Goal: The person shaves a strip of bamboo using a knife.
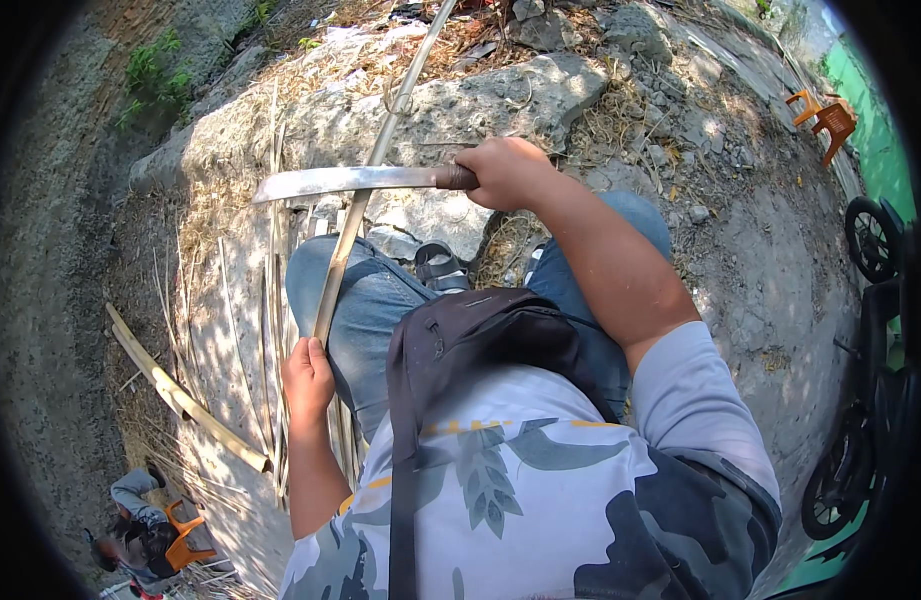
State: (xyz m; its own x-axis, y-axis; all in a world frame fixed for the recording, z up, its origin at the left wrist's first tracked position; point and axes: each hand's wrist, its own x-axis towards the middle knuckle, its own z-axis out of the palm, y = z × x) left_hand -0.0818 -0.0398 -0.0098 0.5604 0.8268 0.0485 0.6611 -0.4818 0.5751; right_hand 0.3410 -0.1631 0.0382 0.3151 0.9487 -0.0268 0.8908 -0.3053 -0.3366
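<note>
The person is sitting on the ground and holding a long bamboo strip (355, 215) slanting up across the left knee. The left hand (307, 378) is closed tight around the strip's lower end, just beside the thigh, while the right hand (504, 170) is wrapped fully around the dark handle of a machete (355, 181). The machete's blade is lying almost level, pointing to the person's left and crossing the bamboo strip well above the left hand. The blade could be slipping off the narrow, smooth strip and glancing down toward the knee or along the strip toward the left hand, since both are lying below the crossing point; a loose grip at the strip's lower end would be letting it twist and making that slip likelier. The bamboo strip is running from the left hand upward past the blade and on over a pale rock (480, 100). More split bamboo pieces (190, 400) are lying on the ground to the left of the strip, and an orange chair (825, 118) is standing far to its right.
</note>
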